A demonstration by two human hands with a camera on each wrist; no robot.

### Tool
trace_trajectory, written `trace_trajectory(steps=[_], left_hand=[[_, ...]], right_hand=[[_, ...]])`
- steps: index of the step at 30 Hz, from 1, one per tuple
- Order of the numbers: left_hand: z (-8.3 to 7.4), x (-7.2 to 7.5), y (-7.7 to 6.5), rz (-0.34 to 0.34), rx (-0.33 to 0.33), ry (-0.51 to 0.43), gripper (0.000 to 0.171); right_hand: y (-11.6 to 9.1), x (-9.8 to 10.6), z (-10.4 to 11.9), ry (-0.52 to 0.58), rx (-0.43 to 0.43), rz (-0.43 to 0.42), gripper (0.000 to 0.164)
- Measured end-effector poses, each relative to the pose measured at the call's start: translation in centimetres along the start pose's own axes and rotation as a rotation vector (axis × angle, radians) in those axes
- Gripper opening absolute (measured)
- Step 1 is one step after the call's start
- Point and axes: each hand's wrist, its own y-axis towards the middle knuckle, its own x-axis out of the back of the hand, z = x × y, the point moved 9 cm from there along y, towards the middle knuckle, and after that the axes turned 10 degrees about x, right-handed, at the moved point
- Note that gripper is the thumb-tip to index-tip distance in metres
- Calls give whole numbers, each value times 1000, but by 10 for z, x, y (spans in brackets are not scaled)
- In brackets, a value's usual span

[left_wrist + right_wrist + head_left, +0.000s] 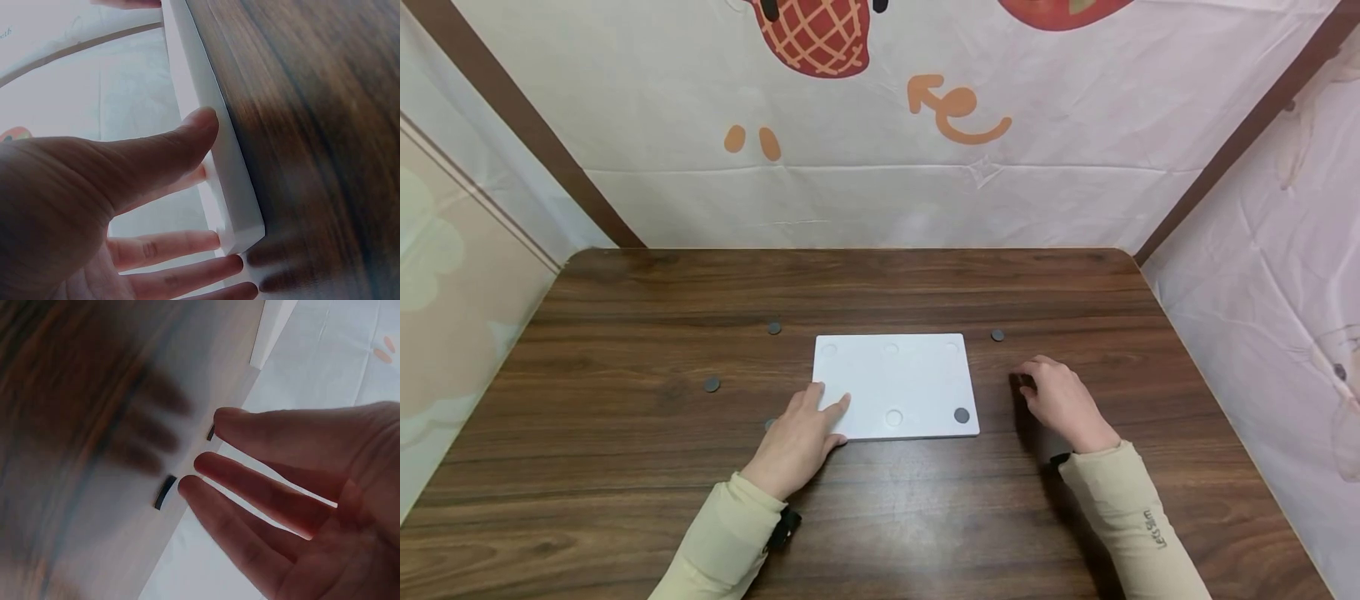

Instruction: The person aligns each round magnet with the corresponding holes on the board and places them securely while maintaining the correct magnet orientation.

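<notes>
A white rectangular board (891, 379) with shallow round recesses lies flat on the table. One dark grey disc (962, 415) sits in its near right recess. My left hand (797, 437) rests at the board's near left corner, the thumb (203, 128) against the near side and the other fingers reaching over the top and the left side. Right of the board, my right hand (1060, 400) hovers low, thumb and fingers apart with nothing held between them. Close to its fingertips in the right wrist view is a dark disc (165, 492); another disc (210, 433) is partly hidden by the thumb.
Beyond the right hand lies a loose disc (997, 335). To the board's left are two more, a far disc (774, 328) and a nearer disc (712, 384); another disc (770, 424) shows partly behind the left hand. A printed white cloth (880, 200) hangs behind the wooden table (625, 467).
</notes>
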Motion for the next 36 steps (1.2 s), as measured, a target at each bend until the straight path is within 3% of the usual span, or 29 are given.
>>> trace_trajectory(steps=[13,36], left_hand=[[-1,0,0,-3,-4,4,45],[0,0,1,10,12,0,45]], right_hand=[[-1,10,-12,-7,-33,-21,21],[2,4,-21,-31,-53,-2,18]])
